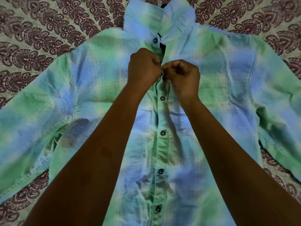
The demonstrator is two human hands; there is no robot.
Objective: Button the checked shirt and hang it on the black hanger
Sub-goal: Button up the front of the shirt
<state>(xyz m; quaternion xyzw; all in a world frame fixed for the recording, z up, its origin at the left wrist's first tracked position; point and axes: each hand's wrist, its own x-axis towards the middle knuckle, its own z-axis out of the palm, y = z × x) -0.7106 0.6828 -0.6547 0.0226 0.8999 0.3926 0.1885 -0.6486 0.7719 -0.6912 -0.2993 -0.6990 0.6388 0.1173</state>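
Note:
The green and blue checked shirt (219, 66) lies flat, front up, on a patterned bedspread, collar at the top and sleeves spread to both sides. Several dark buttons down the placket are closed; one (162, 98) sits just below my hands. The collar button (155, 40) is undone, and a dark gap, perhaps the black hanger (162, 46), shows beneath it. My left hand (143, 69) and my right hand (183, 75) meet at the upper placket, each pinching a shirt edge with curled fingers. The button between them is hidden.
A pale green bedspread (40, 35) with maroon paisley print lies under the shirt and shows around it on all sides. The left sleeve (32, 121) and right sleeve (280, 121) reach toward the frame edges.

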